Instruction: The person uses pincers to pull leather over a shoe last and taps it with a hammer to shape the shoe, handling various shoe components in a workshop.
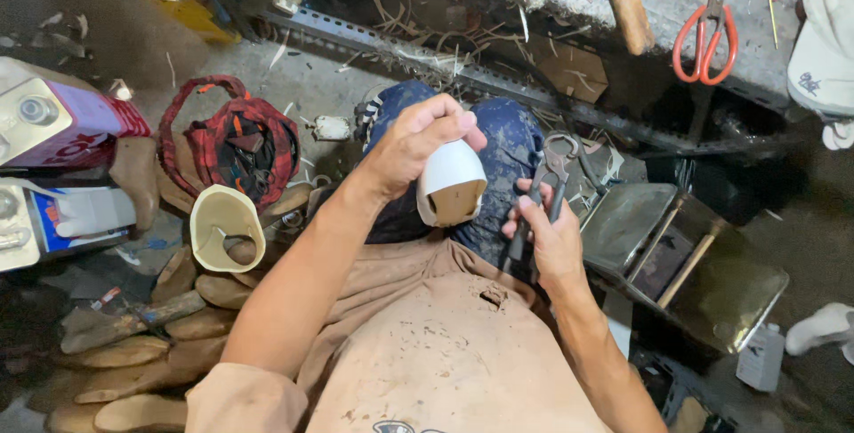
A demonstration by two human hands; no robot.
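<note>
My left hand (416, 141) grips a white shoe upper on a last (451, 182), held above my lap with its open tan underside facing me. My right hand (544, 235) is closed around the handles of metal pincers (549, 169), whose jaws point up just right of the shoe. My knees in dark blue trousers (511, 144) lie behind both hands.
A cream shoe part (227, 224) and a pile of wooden lasts (151, 344) lie at left, beside a red plaid bag (233, 135) and cartons (53, 121). A metal box (680, 264) stands at right. Orange-handled scissors (707, 28) and a hammer handle (625, 1) rest on the bench behind.
</note>
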